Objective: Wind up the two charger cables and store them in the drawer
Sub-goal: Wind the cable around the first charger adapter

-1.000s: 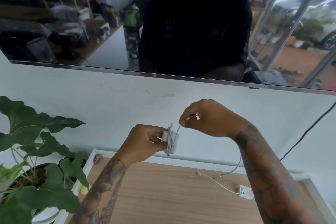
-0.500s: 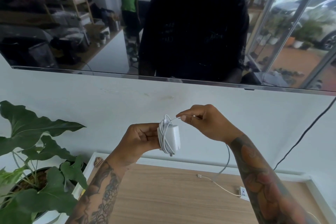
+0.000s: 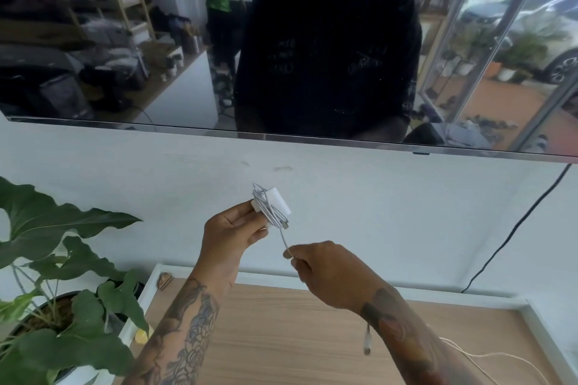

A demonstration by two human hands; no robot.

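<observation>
My left hand [image 3: 231, 228] grips a white charger block [image 3: 275, 201] raised in front of the wall, with several turns of its white cable [image 3: 269, 209] wound around it. My right hand [image 3: 325, 272] is below and to the right of the block and pinches the cable's loose stretch; the free end with its plug [image 3: 367, 341] hangs down under my right wrist. A second white cable [image 3: 488, 356] lies on the wooden surface [image 3: 281, 337] at the lower right, partly hidden by my right forearm.
A large-leafed potted plant [image 3: 56, 275] stands at the left. A white raised rim [image 3: 544, 331] frames the wooden surface. A small heart-shaped object [image 3: 164, 280] sits on the rim's back left corner. A dark screen [image 3: 281, 40] hangs on the wall above. A black cord [image 3: 513, 228] runs down the wall at right.
My right hand has dropped from above the block to below it, carrying the cable around. The left hand has raised and turned the block. More turns lie on it.
</observation>
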